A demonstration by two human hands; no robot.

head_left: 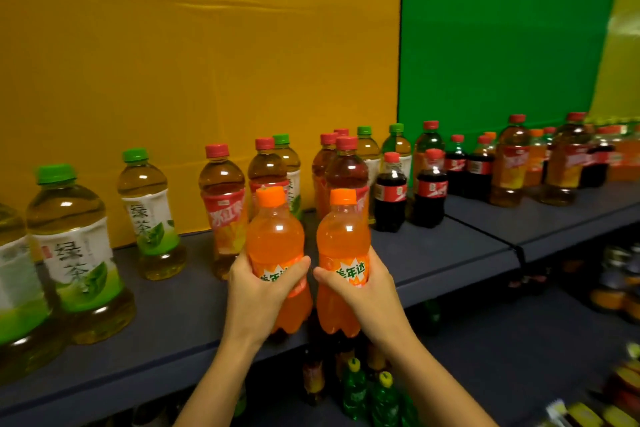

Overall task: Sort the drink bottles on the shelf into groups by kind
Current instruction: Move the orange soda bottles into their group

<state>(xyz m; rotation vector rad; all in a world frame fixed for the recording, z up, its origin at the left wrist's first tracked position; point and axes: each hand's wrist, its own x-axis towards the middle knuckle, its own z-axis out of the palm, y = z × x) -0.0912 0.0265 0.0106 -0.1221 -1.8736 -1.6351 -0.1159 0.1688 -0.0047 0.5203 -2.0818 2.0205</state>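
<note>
Two orange bottles (275, 236) gripped, at shelf (173, 315) edge

Single head view, close, facing forward-down across shelf (450, 253) toward yellow-green backdrop (242, 45).

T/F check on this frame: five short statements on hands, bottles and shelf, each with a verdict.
1. The left hand grips the left orange bottle and the right hand grips the right orange bottle. True.
2. Both held bottles have green caps. False: their caps are orange.
3. Green tea bottles stand on the shelf to the left of the hands. True.
4. The cola bottles lie on their sides. False: they stand upright.
5. The backdrop is yellow all the way across. False: a green panel sits to the right of the yellow panel.
</note>
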